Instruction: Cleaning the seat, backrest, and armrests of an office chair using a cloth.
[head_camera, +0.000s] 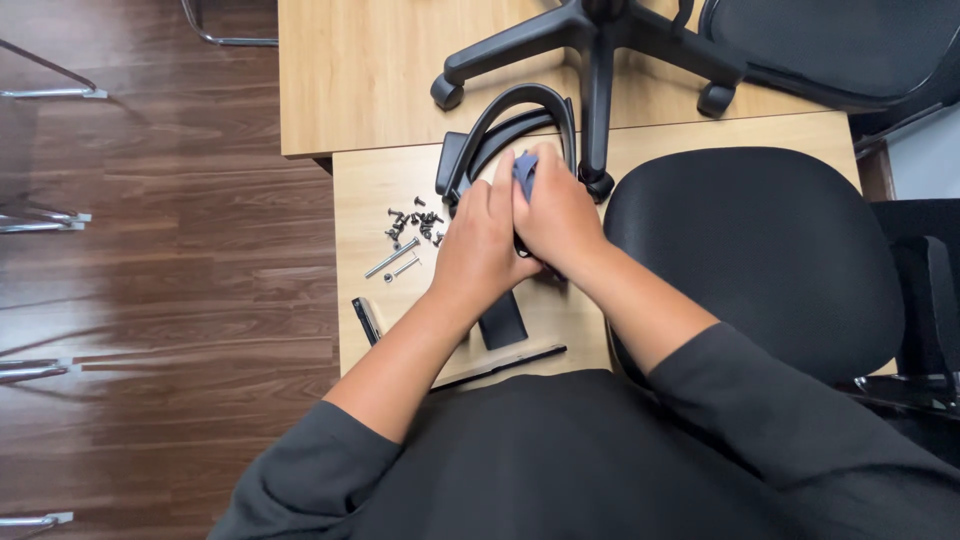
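Observation:
My left hand (478, 245) and my right hand (556, 215) are pressed together over a black curved chair armrest (512, 115) that lies on the small wooden table (372, 190). A small blue object (524, 170) shows between my fingers; my right hand grips it. My left hand is closed around the armrest part beneath. A black flat bracket (500, 320) sticks out below my hands. What my palms cover is hidden.
A pile of screws (415, 222) and two long bolts (393, 260) lie left of my hands. A black tool (366, 320) and a thin black rod (505, 362) lie near the front edge. A black seat cushion (760, 255) lies right; a star base (600, 50) behind.

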